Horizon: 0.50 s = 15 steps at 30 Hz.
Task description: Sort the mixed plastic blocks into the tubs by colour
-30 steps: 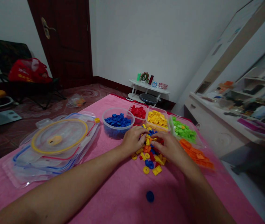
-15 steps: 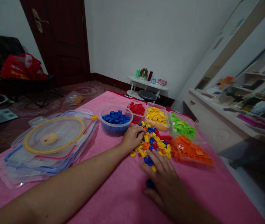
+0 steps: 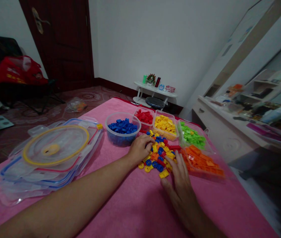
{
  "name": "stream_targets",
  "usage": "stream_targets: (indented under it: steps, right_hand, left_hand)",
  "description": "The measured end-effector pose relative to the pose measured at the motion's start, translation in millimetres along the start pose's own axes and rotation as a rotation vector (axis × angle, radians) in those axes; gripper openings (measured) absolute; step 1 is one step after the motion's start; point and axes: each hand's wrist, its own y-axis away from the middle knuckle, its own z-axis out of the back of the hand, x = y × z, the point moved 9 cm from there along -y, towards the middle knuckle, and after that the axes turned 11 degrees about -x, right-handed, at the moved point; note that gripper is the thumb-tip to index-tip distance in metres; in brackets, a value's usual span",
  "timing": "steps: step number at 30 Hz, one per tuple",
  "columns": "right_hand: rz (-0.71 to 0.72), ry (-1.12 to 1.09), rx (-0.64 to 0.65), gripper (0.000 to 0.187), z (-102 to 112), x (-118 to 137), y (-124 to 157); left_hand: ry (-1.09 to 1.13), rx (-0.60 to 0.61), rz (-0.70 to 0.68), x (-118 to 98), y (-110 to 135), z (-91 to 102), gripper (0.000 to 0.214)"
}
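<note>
A pink cloth covers the desk [image 3: 120, 211], where a loose pile of small toy bricks [image 3: 158, 148] in yellow, blue, red and orange lies between the person's two hands. The left hand [image 3: 139, 148] rests at the pile's left edge, its fingers curled in; whether they hold a brick is hidden. The right hand [image 3: 178, 186] is spread at the near right side, thumb just beside a yellow brick [image 3: 164, 174]. Behind the left hand stands a round bowl [image 3: 120, 140] of blue bricks [image 3: 122, 125]. Red bricks [image 3: 144, 116], yellow bricks [image 3: 165, 124], green bricks [image 3: 193, 135] and orange bricks [image 3: 202, 161] sit sorted by colour, curving around to the right. Clear lids [image 3: 56, 150] are stacked at the left.
</note>
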Motion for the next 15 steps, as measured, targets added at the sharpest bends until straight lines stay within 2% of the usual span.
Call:
stream_targets:
  steps: [4,8,11,15]
  right_hand:
    - [-0.243,-0.143,-0.007,0.058,7,-24,22]
    - [-0.365,-0.243,-0.060,0.055,-8,-47,14]
    - [-0.361,-0.297,-0.050,0.054,-23,-52,-3]
    - [-0.257,-0.341,-0.017,0.056,-29,-41,-17]
  left_hand:
    - [-0.001,0.025,0.013,-1,0,-2.8,0.024]
    - [-0.012,0.021,0.033,3,1,-3.0,0.023]
    - [-0.016,0.026,0.042,7,2,-4.5,0.022]
    - [-0.030,0.044,0.040,10,3,-7.8,0.022]
